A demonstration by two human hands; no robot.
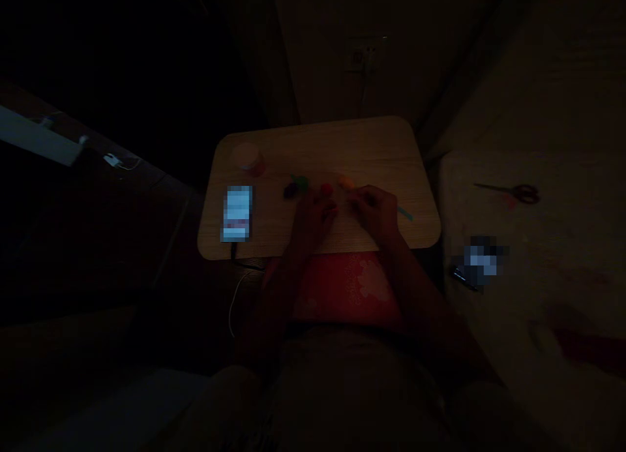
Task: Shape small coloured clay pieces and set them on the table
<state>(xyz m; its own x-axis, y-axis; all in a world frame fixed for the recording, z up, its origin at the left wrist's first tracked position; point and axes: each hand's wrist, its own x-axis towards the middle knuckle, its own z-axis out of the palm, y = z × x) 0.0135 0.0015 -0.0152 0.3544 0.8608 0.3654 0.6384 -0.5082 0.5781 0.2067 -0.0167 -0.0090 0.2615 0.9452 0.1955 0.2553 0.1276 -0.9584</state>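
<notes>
The view is very dark. My left hand (314,216) rests over the small wooden table (372,145), fingers curled; a small reddish bit (334,208) shows by its fingertips, and I cannot tell whether it is held. Facing it, my right hand (376,209) has its fingers pinched together, and whatever is in them is hidden. Just beyond the hands lie a red lump (326,189) and an orange lump (346,182). A green lump (300,182) and a dark purple lump (290,190) sit left of these. A teal strip (405,213) sticks out right of my right hand.
A round lidded tub (247,158) stands at the table's back left, with a lit phone (237,212) and its cable in front. On the pale surface to the right lie scissors (521,192) and a blurred-out bright object (482,261). A wall socket (362,55) is behind.
</notes>
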